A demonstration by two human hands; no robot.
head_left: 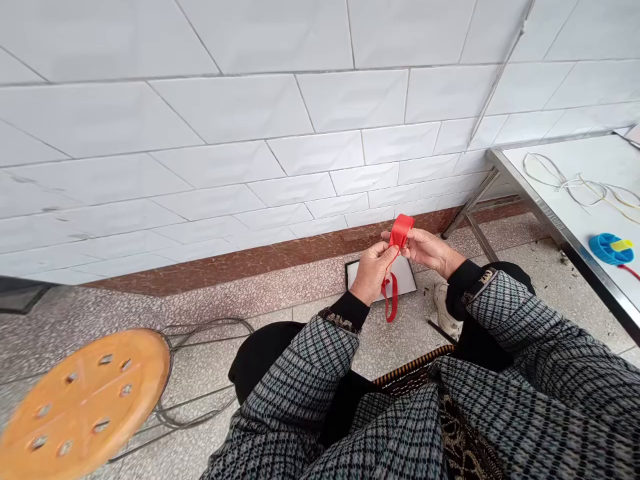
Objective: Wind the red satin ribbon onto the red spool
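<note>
A loop of red ribbon (401,229) stands up between my two hands, in front of the wall's foot. My left hand (373,270) pinches the ribbon between thumb and fingers. From below that hand a loose red tail hangs in a curl. My right hand (426,251) is at the loop's right side, its fingers partly behind the ribbon and touching it. The exact grip of those right fingertips is partly hidden. Below the hands, a white panel with a dark edge (407,279) lies on the floor.
An orange round stool (87,400) with wire legs lies at the left. To the right stands a metal-edged white table (560,193), bearing pale cords (565,181) and a blue spool (607,248) with a yellow piece. White tiled wall (320,100) runs ahead.
</note>
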